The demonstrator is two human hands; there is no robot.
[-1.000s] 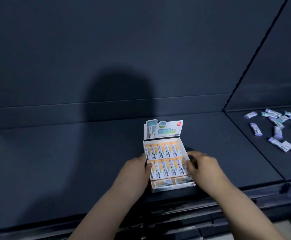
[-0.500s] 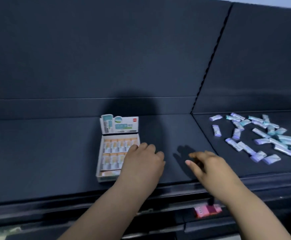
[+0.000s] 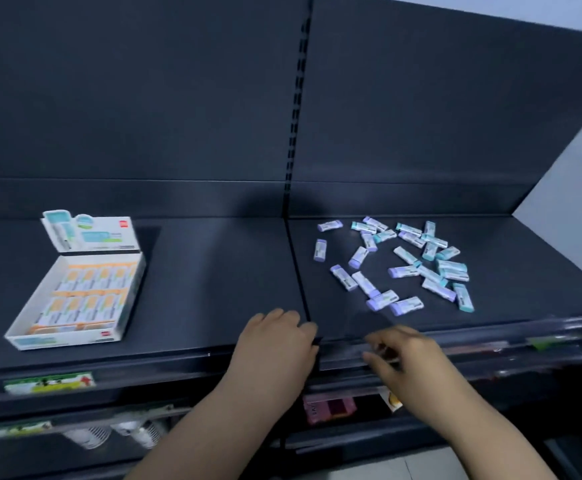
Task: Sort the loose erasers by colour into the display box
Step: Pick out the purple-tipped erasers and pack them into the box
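Observation:
The white display box (image 3: 23,318) sits on the left part of the dark shelf, its lid flap upright, filled with rows of orange erasers (image 3: 90,292). On the right shelf panel lies a scatter of loose erasers: purple ones (image 3: 343,277) toward the left and front, teal ones (image 3: 452,267) toward the right. My left hand (image 3: 275,348) rests palm down at the shelf's front edge near the seam, holding nothing. My right hand (image 3: 407,358) hovers just right of it, fingers apart and blurred, below the loose pile.
The dark shelf (image 3: 213,271) has a tall back panel and a seam (image 3: 298,271) between its two sections. A lower shelf holds a pink packet (image 3: 329,407) and white items (image 3: 123,433). A pale grey unit (image 3: 566,202) stands at the far right.
Both hands have left the display box and moved right toward the loose erasers. My view has swung right, so the box now sits far left.

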